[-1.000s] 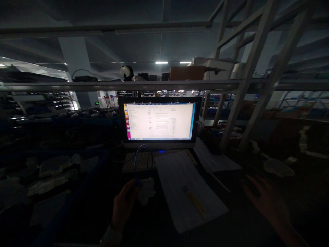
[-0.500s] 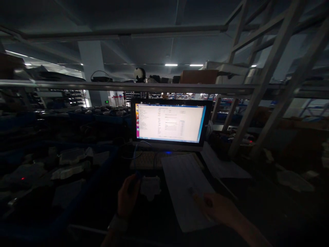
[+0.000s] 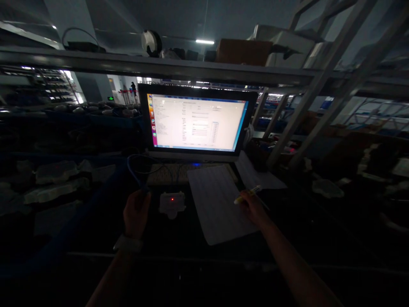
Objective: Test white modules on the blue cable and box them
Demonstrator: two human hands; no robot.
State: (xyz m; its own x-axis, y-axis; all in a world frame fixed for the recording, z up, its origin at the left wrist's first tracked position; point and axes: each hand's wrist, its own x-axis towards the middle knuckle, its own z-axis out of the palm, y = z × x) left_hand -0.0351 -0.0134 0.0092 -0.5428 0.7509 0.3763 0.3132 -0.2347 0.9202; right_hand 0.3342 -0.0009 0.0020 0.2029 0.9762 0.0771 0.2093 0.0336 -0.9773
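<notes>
The scene is very dark. My left hand [image 3: 136, 212] is closed around the end of a blue cable [image 3: 133, 169], just left of a small white device [image 3: 172, 203] that shows a red light and lies on the bench. My right hand [image 3: 252, 207] is closed on a yellow pen [image 3: 246, 195], resting on the right edge of a printed paper sheet [image 3: 214, 200]. A lit monitor [image 3: 195, 123] stands directly behind both hands, with a keyboard [image 3: 166, 172] under it.
A second paper sheet [image 3: 255, 175] lies right of the monitor. Pale bagged parts [image 3: 54, 181] fill blue bins on the left. A metal shelf rail [image 3: 159, 66] runs overhead with a cardboard box [image 3: 243, 51]; slanted frame posts [image 3: 306, 106] rise at right.
My right hand came in from the far right onto the paper and picked up the yellow pen. The white device now shows a red light. The view tilted downward.
</notes>
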